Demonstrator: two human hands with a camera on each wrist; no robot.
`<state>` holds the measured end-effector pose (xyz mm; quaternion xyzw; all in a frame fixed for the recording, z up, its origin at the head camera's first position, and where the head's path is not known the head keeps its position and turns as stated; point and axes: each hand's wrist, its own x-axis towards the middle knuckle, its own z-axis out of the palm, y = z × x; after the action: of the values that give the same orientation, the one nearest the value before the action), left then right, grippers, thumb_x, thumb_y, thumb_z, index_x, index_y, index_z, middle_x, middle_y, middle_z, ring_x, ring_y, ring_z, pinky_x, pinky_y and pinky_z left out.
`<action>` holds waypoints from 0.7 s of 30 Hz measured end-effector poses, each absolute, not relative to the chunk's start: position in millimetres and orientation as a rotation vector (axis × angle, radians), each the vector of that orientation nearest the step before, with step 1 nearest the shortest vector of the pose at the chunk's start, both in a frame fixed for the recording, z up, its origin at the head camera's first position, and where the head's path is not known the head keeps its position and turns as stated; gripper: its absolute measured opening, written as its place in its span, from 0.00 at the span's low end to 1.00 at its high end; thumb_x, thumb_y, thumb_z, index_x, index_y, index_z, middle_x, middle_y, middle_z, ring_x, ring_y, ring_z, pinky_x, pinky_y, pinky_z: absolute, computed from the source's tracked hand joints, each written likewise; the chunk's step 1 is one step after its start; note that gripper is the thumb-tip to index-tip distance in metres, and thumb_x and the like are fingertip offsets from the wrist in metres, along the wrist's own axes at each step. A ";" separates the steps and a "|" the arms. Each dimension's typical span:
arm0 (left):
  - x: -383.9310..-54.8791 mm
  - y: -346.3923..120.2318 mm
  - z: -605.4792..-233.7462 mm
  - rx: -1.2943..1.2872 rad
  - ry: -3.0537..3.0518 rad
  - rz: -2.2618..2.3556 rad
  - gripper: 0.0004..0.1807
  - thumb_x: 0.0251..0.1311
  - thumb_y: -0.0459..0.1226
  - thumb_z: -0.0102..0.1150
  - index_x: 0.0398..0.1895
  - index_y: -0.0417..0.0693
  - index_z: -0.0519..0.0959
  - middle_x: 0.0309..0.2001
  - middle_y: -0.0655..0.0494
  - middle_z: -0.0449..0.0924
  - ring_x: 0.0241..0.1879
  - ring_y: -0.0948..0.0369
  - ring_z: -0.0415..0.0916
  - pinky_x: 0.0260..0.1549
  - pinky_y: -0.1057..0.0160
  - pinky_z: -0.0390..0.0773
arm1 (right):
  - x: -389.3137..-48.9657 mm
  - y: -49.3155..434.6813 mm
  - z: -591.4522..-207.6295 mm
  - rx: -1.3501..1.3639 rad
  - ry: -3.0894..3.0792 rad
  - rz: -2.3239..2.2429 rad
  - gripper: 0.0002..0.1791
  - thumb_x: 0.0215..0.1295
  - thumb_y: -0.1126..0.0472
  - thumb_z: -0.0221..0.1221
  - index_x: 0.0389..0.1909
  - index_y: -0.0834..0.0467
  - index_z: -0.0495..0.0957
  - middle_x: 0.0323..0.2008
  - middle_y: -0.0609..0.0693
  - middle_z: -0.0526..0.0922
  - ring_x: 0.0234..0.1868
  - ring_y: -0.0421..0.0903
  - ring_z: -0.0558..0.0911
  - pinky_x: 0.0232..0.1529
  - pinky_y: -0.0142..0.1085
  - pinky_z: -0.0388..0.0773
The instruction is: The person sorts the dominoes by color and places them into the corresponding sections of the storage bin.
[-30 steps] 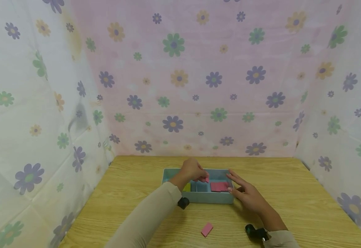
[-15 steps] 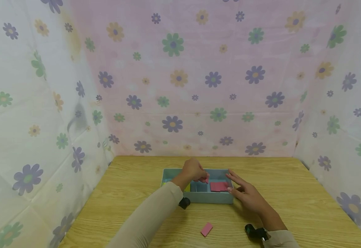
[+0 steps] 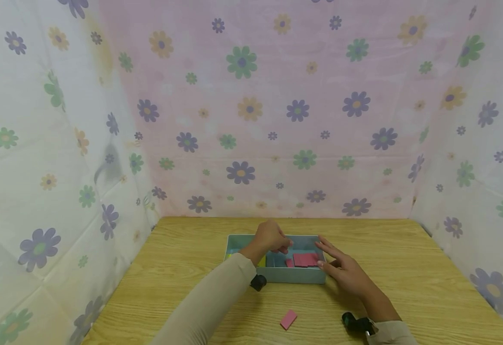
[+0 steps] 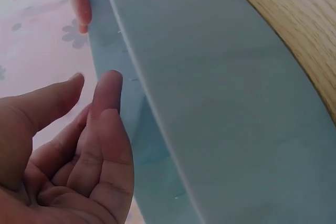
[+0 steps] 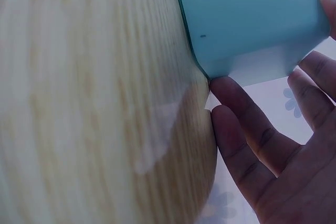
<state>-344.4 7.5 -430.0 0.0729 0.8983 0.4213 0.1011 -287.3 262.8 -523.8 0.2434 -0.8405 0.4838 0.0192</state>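
A blue-grey divided box (image 3: 292, 275) stands on the table. My left hand (image 3: 272, 238) is over its middle; in the left wrist view its thumb and fingers are apart, loosely bent, with nothing between them. Just below lies a small pink rectangular piece (image 3: 289, 263) in the box, beside more pink pieces (image 3: 305, 259) in the right part. Yellow pieces (image 3: 262, 261) show further left, partly hidden by my left arm. My right hand (image 3: 346, 273) rests against the box's right end, its fingers extended along the end wall in the right wrist view.
Another pink piece (image 3: 288, 319) lies on the wooden table (image 3: 424, 278) in front of the box. Flowered cloth (image 3: 273, 96) encloses the table at the back and both sides. A black wrist camera (image 3: 356, 323) sits at my right wrist.
My left hand has let go of the small pink piece, which now lies in the box next to the other pink ones. The right hand stays at the box's end.
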 end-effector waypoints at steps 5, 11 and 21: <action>-343.3 8.3 -424.3 0.167 2.555 1.324 0.15 0.67 0.41 0.69 0.35 0.33 0.89 0.26 0.46 0.89 0.35 0.49 0.90 0.38 0.51 0.89 | -286.8 263.7 -523.0 0.751 -2.602 1.497 0.32 0.81 0.53 0.54 0.81 0.55 0.60 0.84 0.50 0.47 0.50 0.48 0.84 0.43 0.34 0.82; -338.1 15.1 -418.0 0.104 2.331 1.414 0.35 0.70 0.53 0.63 0.64 0.30 0.75 0.48 0.33 0.86 0.42 0.45 0.88 0.47 0.48 0.87 | -287.4 264.5 -522.8 0.740 -2.621 1.498 0.33 0.81 0.53 0.54 0.81 0.55 0.59 0.84 0.50 0.46 0.48 0.46 0.84 0.43 0.34 0.82; -327.5 26.3 -425.1 0.135 2.276 1.303 0.41 0.73 0.65 0.48 0.75 0.45 0.70 0.72 0.39 0.71 0.66 0.38 0.74 0.58 0.41 0.81 | -287.6 264.3 -522.4 0.757 -2.612 1.522 0.32 0.81 0.53 0.54 0.81 0.54 0.60 0.84 0.48 0.47 0.50 0.46 0.84 0.45 0.34 0.82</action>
<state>-327.5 26.3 -425.1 0.0499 0.8381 0.4797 0.2551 -287.6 264.3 -522.4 0.2429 -0.8380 0.4884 0.0128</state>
